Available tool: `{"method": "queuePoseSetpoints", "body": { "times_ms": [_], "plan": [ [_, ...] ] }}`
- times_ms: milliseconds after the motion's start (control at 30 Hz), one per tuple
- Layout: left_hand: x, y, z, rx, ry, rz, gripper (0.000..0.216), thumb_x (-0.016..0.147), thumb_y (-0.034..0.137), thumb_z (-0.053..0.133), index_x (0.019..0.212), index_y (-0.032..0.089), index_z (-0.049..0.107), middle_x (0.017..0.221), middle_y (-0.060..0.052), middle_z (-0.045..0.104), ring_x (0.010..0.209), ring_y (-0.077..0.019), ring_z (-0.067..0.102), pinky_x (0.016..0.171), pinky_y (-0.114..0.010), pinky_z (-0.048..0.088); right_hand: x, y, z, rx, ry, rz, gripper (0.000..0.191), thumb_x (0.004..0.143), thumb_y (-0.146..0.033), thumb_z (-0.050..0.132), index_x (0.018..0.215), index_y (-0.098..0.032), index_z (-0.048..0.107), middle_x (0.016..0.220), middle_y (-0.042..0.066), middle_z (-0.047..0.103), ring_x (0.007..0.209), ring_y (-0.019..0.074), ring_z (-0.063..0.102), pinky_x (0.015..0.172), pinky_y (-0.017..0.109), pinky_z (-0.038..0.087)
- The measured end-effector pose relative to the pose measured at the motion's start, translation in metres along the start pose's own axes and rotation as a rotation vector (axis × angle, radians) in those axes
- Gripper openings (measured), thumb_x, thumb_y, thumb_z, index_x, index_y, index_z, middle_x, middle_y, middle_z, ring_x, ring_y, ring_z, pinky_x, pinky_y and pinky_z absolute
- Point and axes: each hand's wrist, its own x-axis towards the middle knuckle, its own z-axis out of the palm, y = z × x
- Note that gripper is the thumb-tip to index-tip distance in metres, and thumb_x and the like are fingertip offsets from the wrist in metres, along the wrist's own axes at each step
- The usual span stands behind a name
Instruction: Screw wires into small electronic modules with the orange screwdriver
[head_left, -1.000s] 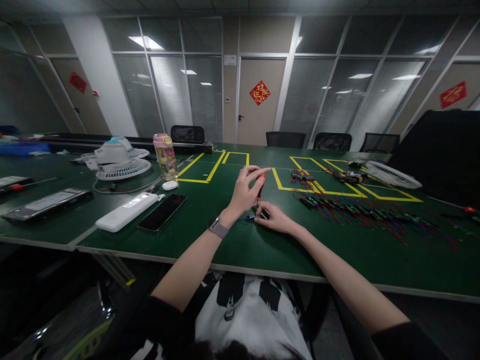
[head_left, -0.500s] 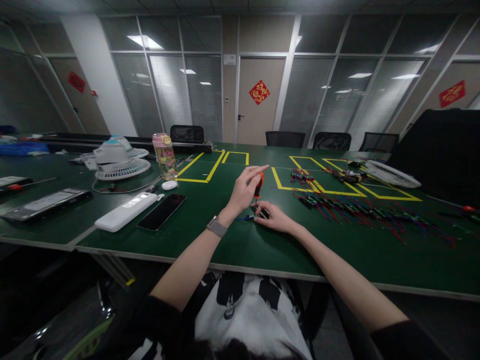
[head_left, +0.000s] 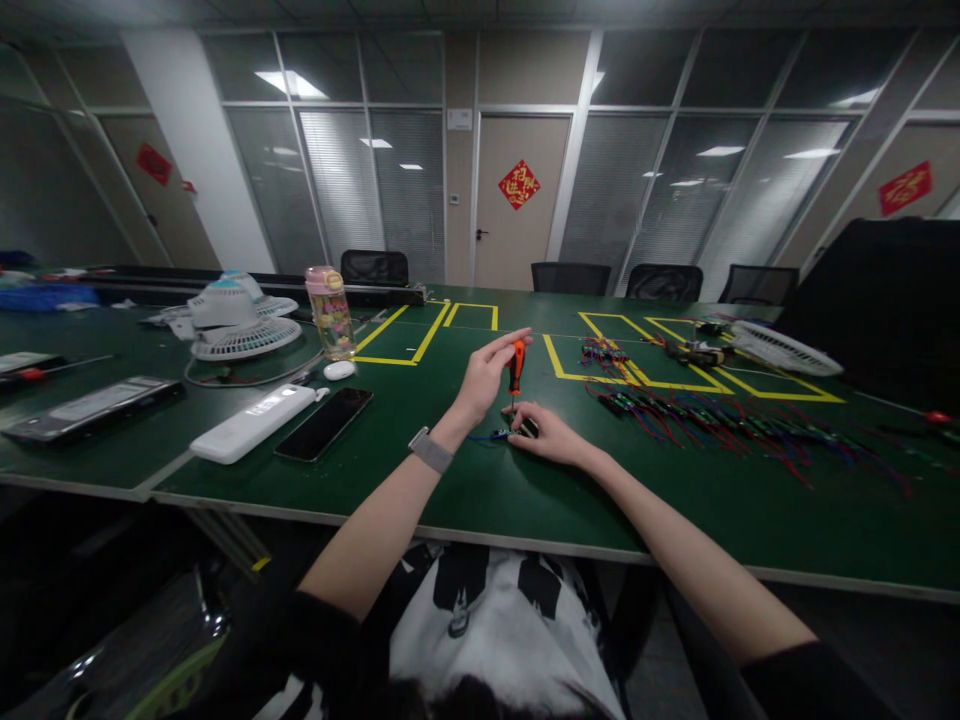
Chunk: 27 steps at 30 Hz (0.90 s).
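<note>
L hand at orange s/driver, R hand on PCB

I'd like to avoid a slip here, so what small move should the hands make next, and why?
Probably curl the left hand more closely around the handle of the orange-and-black screwdriver before any turn: its fingers stretch out nearly straight by the handle, the screwdriver stands about upright, and the right hand sits close to its lower end, at the small circuit board.

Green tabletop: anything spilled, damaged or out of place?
No spill or clear damage shows. Untidiest spot: the green circuit boards, right of the right hand, their red and blue wires splayed in a tangle.
</note>
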Motion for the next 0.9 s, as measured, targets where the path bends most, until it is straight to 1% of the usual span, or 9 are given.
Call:
{"method": "queuePoseSetpoints", "body": {
  "times_ms": [67,167,300,400,500,600,733,800,900],
  "plan": [
    [-0.0013,0.002,0.0004,0.014,-0.013,-0.018,0.03,0.088,0.022,0.048,0.113,0.018,0.065,0.105,-0.008,0.069,0.1,-0.017,0.062,0.09,-0.031,0.047,-0.0001,0.0003,0.0001,-0.001,0.001,-0.002,0.013,0.075,-0.027,0.063,0.076,-0.019,0.052,0.116,0.012,0.061,0.113,0.0266,0.056,0.101,0.054,0.034],
    [-0.0046,0.0062,0.0011,0.186,0.046,0.035,0.026,0.082,0.023,0.058,0.107,0.019,0.068,0.101,-0.006,0.067,0.089,-0.0149,0.061,0.082,-0.028,0.048,-0.0001,0.0016,0.0006,-0.004,0.001,0.002,0.014,0.075,-0.027,0.063,0.076,-0.019,0.052,0.115,0.012,0.061,0.113,0.0267,0.056,0.101,0.054,0.034],
    [-0.0056,0.0086,0.0013,0.393,0.132,0.159,0.02,0.081,0.025,0.061,0.098,0.021,0.071,0.105,-0.006,0.061,0.095,-0.0146,0.058,0.089,-0.028,0.045,0.0,0.0025,0.0004,-0.003,-0.001,-0.002,0.014,0.076,-0.028,0.063,0.076,-0.019,0.053,0.114,0.011,0.062,0.114,0.0266,0.055,0.101,0.053,0.034],
    [-0.0032,0.0071,0.0014,0.256,0.031,0.112,0.029,0.089,0.021,0.046,0.11,0.021,0.066,0.113,-0.006,0.063,0.106,-0.0152,0.057,0.095,-0.03,0.043,-0.0001,0.0017,-0.0002,-0.005,0.0,-0.002,0.013,0.075,-0.028,0.063,0.077,-0.019,0.053,0.115,0.011,0.061,0.114,0.0266,0.055,0.101,0.053,0.034],
    [-0.0023,0.0052,0.0014,0.111,-0.045,0.025,0.033,0.09,0.021,0.044,0.117,0.018,0.062,0.105,-0.007,0.068,0.098,-0.0157,0.062,0.089,-0.031,0.047,-0.0001,0.0011,-0.0002,-0.003,-0.001,-0.001,0.013,0.075,-0.027,0.063,0.076,-0.019,0.053,0.116,0.011,0.061,0.114,0.0262,0.055,0.101,0.052,0.034],
    [-0.0049,0.0053,0.0014,0.222,0.035,0.075,0.027,0.083,0.025,0.058,0.109,0.019,0.066,0.097,-0.006,0.067,0.087,-0.0148,0.062,0.081,-0.028,0.049,0.0,0.0019,0.0007,0.002,0.007,0.001,0.013,0.075,-0.027,0.063,0.076,-0.019,0.052,0.114,0.011,0.062,0.114,0.0263,0.055,0.1,0.051,0.035],
    [-0.0085,0.0078,0.0016,0.516,0.169,0.252,0.018,0.08,0.028,0.065,0.096,0.023,0.071,0.099,-0.005,0.059,0.093,-0.0155,0.056,0.089,-0.03,0.045,-0.0001,0.0032,0.0015,-0.003,0.015,0.0,0.013,0.075,-0.027,0.064,0.076,-0.019,0.053,0.113,0.011,0.062,0.113,0.0266,0.056,0.1,0.051,0.036],
    [-0.008,0.0086,0.002,0.487,0.109,0.252,0.023,0.087,0.026,0.054,0.105,0.023,0.068,0.107,-0.005,0.06,0.102,-0.016,0.055,0.094,-0.031,0.042,-0.0002,0.003,0.0012,0.003,0.016,-0.002,0.013,0.075,-0.027,0.064,0.077,-0.019,0.053,0.115,0.011,0.062,0.112,0.0265,0.057,0.099,0.052,0.036],
    [-0.0052,0.0077,0.0028,0.307,-0.014,0.135,0.034,0.093,0.019,0.039,0.119,0.021,0.06,0.105,-0.005,0.066,0.102,-0.0147,0.058,0.094,-0.03,0.043,-0.0003,0.0022,0.0006,0.008,0.013,-0.012,0.012,0.075,-0.026,0.064,0.077,-0.019,0.053,0.114,0.011,0.062,0.111,0.0264,0.057,0.099,0.052,0.036]
  ]
}}
